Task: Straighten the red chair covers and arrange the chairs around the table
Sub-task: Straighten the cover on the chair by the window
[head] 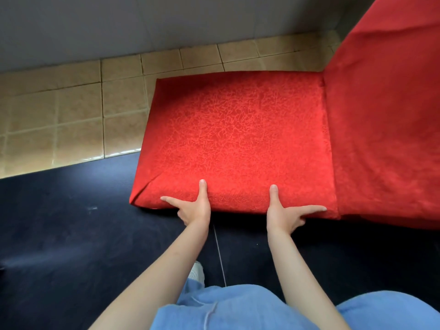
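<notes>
Beige square floor tiles (78, 108) and a dark blue floor covering (62, 222) are seen below a grey wall (166, 22). On this floor a chair dressed in a red patterned fabric chair cover (238, 139) is placed, its seat towards the camera and its covered backrest (385, 115) rising at the right.

The near edge of the seat is grasped by both hands. The left hand (194, 208) is set near the left corner, thumb laid on top, forefinger stretched along the edge; the other fingers are hidden beneath. The right hand (284, 216) mirrors it near the right end. Each grip is judged to be pinching the cover at the seat's edge.

A diagonal fold (148, 184) remains at the near left corner. If the cloth is pulled unevenly, this fold could be deepened or the seam dragged askew. If the pull is too strong, the chair itself may be slid on the smooth floor rather than the fabric tightened. No desk is visible, so the distance to it cannot be told.
</notes>
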Available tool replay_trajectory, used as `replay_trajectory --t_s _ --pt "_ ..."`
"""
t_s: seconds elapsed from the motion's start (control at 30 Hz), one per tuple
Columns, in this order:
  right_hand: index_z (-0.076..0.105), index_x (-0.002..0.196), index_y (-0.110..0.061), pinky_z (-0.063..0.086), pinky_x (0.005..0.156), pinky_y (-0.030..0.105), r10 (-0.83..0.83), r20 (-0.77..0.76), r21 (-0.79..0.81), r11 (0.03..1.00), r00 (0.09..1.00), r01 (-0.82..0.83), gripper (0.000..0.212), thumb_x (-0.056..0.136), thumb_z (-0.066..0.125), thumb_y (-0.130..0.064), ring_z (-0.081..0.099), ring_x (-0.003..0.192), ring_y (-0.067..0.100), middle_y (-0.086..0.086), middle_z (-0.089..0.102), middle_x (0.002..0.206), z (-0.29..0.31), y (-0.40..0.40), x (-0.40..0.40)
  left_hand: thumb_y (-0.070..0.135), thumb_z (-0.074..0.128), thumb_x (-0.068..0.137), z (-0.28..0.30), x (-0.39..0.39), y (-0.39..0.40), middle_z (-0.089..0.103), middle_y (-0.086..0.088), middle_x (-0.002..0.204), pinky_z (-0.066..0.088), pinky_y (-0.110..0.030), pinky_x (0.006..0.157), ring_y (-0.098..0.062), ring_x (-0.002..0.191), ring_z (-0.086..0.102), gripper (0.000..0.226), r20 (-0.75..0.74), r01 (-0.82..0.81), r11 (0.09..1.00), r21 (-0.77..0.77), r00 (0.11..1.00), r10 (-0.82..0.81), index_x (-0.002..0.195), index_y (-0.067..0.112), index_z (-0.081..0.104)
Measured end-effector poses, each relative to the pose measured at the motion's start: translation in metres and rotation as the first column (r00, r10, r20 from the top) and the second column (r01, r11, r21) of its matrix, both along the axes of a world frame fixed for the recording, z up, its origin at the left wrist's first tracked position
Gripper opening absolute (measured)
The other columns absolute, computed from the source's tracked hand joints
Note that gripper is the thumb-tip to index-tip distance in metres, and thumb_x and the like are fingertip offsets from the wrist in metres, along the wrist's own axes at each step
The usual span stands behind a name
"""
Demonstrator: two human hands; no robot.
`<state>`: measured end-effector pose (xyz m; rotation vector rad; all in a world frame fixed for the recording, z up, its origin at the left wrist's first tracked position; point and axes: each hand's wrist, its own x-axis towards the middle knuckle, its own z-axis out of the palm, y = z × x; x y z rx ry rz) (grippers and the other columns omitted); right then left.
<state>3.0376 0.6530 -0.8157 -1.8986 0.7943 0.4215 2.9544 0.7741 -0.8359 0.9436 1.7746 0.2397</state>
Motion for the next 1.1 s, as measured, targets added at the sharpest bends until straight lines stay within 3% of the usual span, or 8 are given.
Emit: replay_trajectory --t_s 0.17,0.37,0.47,0.57,0.73,0.93,1.1 --pt "-0.034 0.138 -0.046 0.041 0.098 0.049 -0.071 0.019 0.045 0.997 0.997 0.070 0.133 0.066 0.077 -0.061 0.053 0.113 0.046 0.034 0.021 0.145 -0.003 0.008 0.001 0.065 0.069 0.071 -0.002 0.004 0.000 0.037 -0.028 0.141 0.033 -0.044 0.106 -0.041 0.125 0.045 0.125 -0.004 -0.004 1.000 0.014 1.000 0.004 0.148 0.030 -0.023" --pt "-0.030 0.139 -0.049 0.037 0.084 0.036 -0.163 0.058 0.081 0.984 0.985 0.158 0.136 0.063 0.082 -0.056 0.055 0.113 0.040 0.028 0.025 0.145 -0.010 0.008 0.002 0.058 0.075 0.069 -0.007 0.011 -0.007 0.036 -0.025 0.144 0.031 -0.040 0.108 -0.036 0.131 0.041 0.129 0.055 -0.137 0.990 0.023 0.989 0.135 0.150 0.022 -0.018" --pt "-0.031 0.139 -0.048 0.040 0.090 0.038 -0.203 0.060 0.105 0.975 0.977 0.196 0.140 0.060 0.085 -0.054 0.053 0.117 0.039 0.026 0.025 0.146 -0.012 0.010 0.003 0.058 0.078 0.066 -0.014 0.010 -0.006 0.032 -0.020 0.150 0.028 -0.040 0.111 -0.033 0.136 0.037 0.132 0.090 -0.210 0.978 -0.005 0.974 0.209 0.151 0.018 -0.015" --pt "-0.031 0.138 -0.051 0.040 0.089 0.038 -0.225 0.066 0.119 0.969 0.972 0.216 0.142 0.059 0.087 -0.051 0.052 0.119 0.038 0.025 0.025 0.147 -0.015 0.009 0.003 0.057 0.079 0.065 -0.020 0.010 -0.007 0.035 -0.016 0.149 0.032 -0.042 0.112 -0.031 0.133 0.042 0.133 0.146 -0.242 0.969 -0.050 0.958 0.247 0.150 0.026 -0.018" --pt "-0.029 0.137 -0.053 0.038 0.089 0.034 -0.238 0.107 0.135 0.966 0.965 0.223 0.143 0.056 0.089 -0.049 0.053 0.121 0.036 0.026 0.035 0.144 -0.023 0.006 0.003 0.053 0.082 0.064 -0.020 0.011 -0.010 0.037 -0.009 0.148 0.042 -0.052 0.104 -0.029 0.125 0.050 0.135 0.250 -0.287 0.952 -0.107 0.919 0.305 0.144 0.040 -0.025" --pt "-0.025 0.140 -0.053 0.038 0.087 0.032 -0.254 0.164 0.149 0.962 0.953 0.230 0.141 0.058 0.090 -0.043 0.054 0.118 0.037 0.029 0.035 0.142 -0.027 0.007 0.001 0.046 0.084 0.066 -0.021 0.011 -0.009 0.038 -0.005 0.147 0.046 -0.052 0.100 -0.024 0.119 0.053 0.135 0.290 -0.307 0.945 -0.117 0.899 0.328 0.143 0.041 -0.027" --pt "-0.026 0.137 -0.056 0.039 0.087 0.032 -0.255 0.154 0.171 0.958 0.955 0.228 0.139 0.060 0.089 -0.044 0.055 0.117 0.034 0.026 0.034 0.144 -0.027 0.005 0.001 0.040 0.083 0.069 -0.021 0.012 -0.008 0.041 -0.001 0.142 0.053 -0.046 0.083 -0.018 0.100 0.055 0.132 0.308 -0.311 0.943 -0.121 0.891 0.334 0.143 0.042 -0.027"
